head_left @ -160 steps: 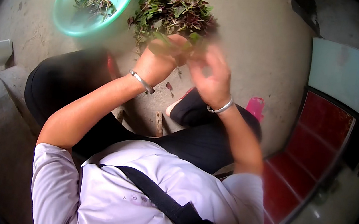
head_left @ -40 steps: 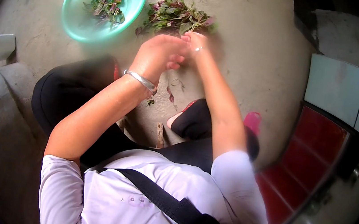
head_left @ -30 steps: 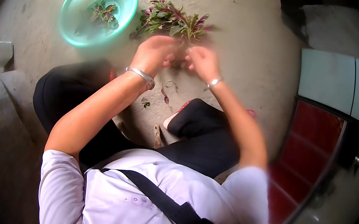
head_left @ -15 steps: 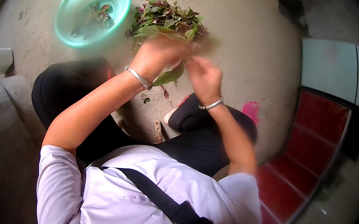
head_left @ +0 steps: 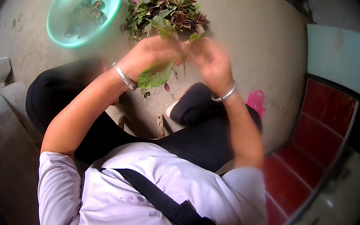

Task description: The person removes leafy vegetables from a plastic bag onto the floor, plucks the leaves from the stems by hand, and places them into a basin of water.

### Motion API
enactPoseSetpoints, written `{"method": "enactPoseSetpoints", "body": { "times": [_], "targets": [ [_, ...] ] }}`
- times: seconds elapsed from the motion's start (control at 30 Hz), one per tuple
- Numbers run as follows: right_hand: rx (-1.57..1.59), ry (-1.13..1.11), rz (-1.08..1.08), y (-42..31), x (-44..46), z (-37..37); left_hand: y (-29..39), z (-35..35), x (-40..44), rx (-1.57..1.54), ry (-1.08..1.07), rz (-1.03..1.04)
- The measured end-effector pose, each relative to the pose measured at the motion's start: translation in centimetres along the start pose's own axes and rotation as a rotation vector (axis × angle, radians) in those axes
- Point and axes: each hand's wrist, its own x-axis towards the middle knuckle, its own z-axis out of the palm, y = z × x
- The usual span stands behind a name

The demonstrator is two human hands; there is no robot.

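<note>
Sprig of broad green leaves (head_left: 156, 73), held and half hidden

Through the distant head camera I see the left hand (head_left: 151, 54) closed around the sprig, its fingers bent inward; one large leaf (head_left: 152, 78) hangs below the palm, beside the silver metal bangle (head_left: 123, 77), and others stick out past the knuckles. The right hand (head_left: 213, 63) is blurred, its fingertips close to the thin pale stem (head_left: 184, 66); whether they pinch it or only brush it, I cannot tell.

Just beyond both hands, a dense heap of green and purple-red leafy stems (head_left: 165, 11) sits on the grey-brown concrete floor (head_left: 251, 45). To its left stands a round mint-green plastic basin (head_left: 61, 10) with a small loose cluster of dark leaves (head_left: 94, 10) inside.

My worry is the hanging leaf: it looks near enough to the bangle to snag, and a sharp turn of that wrist could tear it. Uneven tension between the hands, I judge, could split the stem raggedly. A loose hold could drop pieces onto the floor, where a small purple leaf (head_left: 167, 87) and a green scrap (head_left: 146, 94) lie. A low sweep of the fingers could scatter the heap's near edge.
</note>
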Motion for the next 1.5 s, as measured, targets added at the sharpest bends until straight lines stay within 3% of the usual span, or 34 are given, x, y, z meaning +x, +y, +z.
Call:
{"method": "enactPoseSetpoints", "body": {
  "times": [0.13, 0.33, 0.43, 0.53, 0.63, 0.73, 0.83, 1.03, 1.13, 1.23, 1.33, 1.43, 1.47, 1.5],
  "targets": [
    [0.007, 0.007, -0.025, 1.7, -0.2, -0.2, 0.0, -0.3, 0.0, 0.066, 0.014, 0.042],
    [0.415, -0.086, 0.070, -0.7, -0.1, 0.2, 0.6, 0.1, 0.0, 0.016, -0.027, -0.005],
    [0.358, -0.145, 0.194, -0.2, -0.2, -0.1, 0.4, 0.0, 0.1, 0.053, -0.050, -0.064],
    [0.163, -0.114, 0.104, 0.7, -0.5, -0.7, -0.3, -0.6, 0.3, 0.043, -0.032, -0.059],
    [-0.003, -0.175, 0.243, 0.4, -0.4, -1.2, 1.0, -1.2, 0.6, 0.118, -0.022, -0.201],
    [0.292, -0.097, 0.301, 0.1, -0.3, -0.6, 0.2, -1.1, 0.1, -0.095, 0.037, -0.115],
    [0.323, -0.177, 0.396, -1.7, 0.0, -0.8, 0.3, -1.0, 0.1, -0.182, 0.044, -0.108],
    [0.305, -0.139, 0.311, 0.4, -0.7, 0.3, 0.2, -0.9, 0.1, -0.192, 0.086, -0.100],
    [0.280, -0.155, 0.427, -1.3, -0.3, -0.4, 0.2, -1.3, 0.4, -0.278, 0.116, -0.054],
    [0.211, -0.176, 0.320, 0.1, -0.5, -0.6, 0.9, -1.5, 0.4, -0.278, 0.162, -0.029],
    [-0.205, -0.348, 0.089, 0.7, -1.1, -0.4, 0.9, -2.0, 0.5, -0.259, 0.184, -0.001],
    [-0.637, -0.463, -0.007, 0.9, -2.1, 0.8, 1.1, -1.7, 0.4, -0.233, 0.247, 0.025],
    [-0.687, -0.645, 0.199, 0.6, -2.0, 1.2, 0.6, -1.9, 0.3, -0.227, 0.235, 0.051],
    [-0.640, -0.601, 0.262, 1.2, -2.5, 2.3, 0.4, -2.1, 0.3, -0.221, 0.222, 0.077]
  ]
}}
